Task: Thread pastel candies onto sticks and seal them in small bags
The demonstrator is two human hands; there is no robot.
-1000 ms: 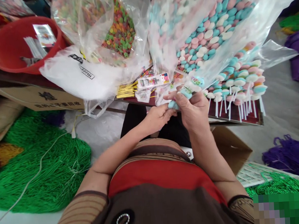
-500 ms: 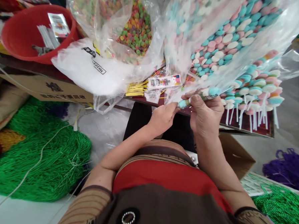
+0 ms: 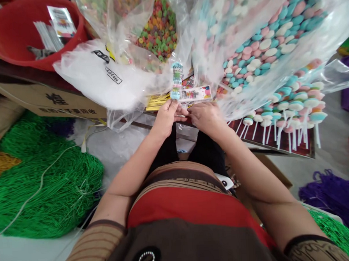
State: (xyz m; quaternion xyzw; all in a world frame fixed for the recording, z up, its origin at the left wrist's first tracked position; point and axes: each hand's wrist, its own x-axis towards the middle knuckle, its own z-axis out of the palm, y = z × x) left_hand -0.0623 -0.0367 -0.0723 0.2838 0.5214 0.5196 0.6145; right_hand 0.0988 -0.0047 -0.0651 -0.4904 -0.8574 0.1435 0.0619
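Observation:
My left hand pinches the lower end of a small clear candy packet, printed and with blue pieces showing at its ends. The packet stands upright above the table's front edge. My right hand is close beside it, fingers drawn together near the left fingertips; what they hold, if anything, is hidden. Behind the hands lie a bundle of yellow twist ties and a printed white card. To the right, several pink, white and blue lollipops lie with white sticks over the table edge.
A large clear bag of pastel candies fills the right back. Beside it sits a bag of colourful ring candies. A white plastic bag and a red basin are at left. Green netting lies below.
The candy packet has gone from my right hand to my left, turning from lying sideways to upright. My right hand has moved left, towards the twist ties.

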